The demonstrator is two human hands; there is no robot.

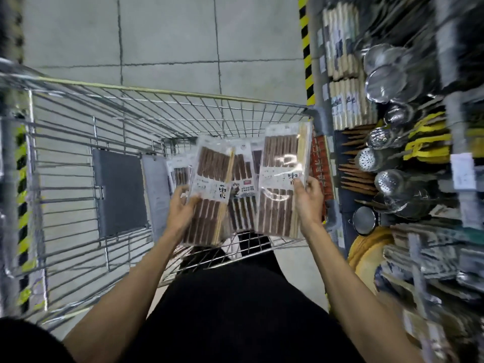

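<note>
The left hand (183,205) grips a flat clear-plastic pack of dark brown wooden chopsticks (212,179) by its left edge, with the thumb on the front face and the fingers curled round the edge. The right hand (310,196) grips a second clear-plastic chopstick pack (282,158) by its right edge in the same manner, thumb in front and fingers curled behind. Both packs stand roughly upright, printed label facing the camera, and each shows one pale stick along its right side. The two packs are held side by side but apart, above the near right corner of a silver wire shopping cart (183,96). Further chopstick packs (242,179) of the same kind lie in the cart between and behind the two held packs; whether the held packs touch them cannot be told. A grey plastic seat flap (119,192) lies against the cart's wire wall to the left of the hands. The cart stands on a grey tiled floor (170,35). Just beside the cart on the right is a store shelf carrying round metal strainers (387,74) and pale wooden chopstick packs (340,48). A yellow-and-black hazard strip (305,48) runs along the shelf's base. The shelf contents are blurred.
</note>
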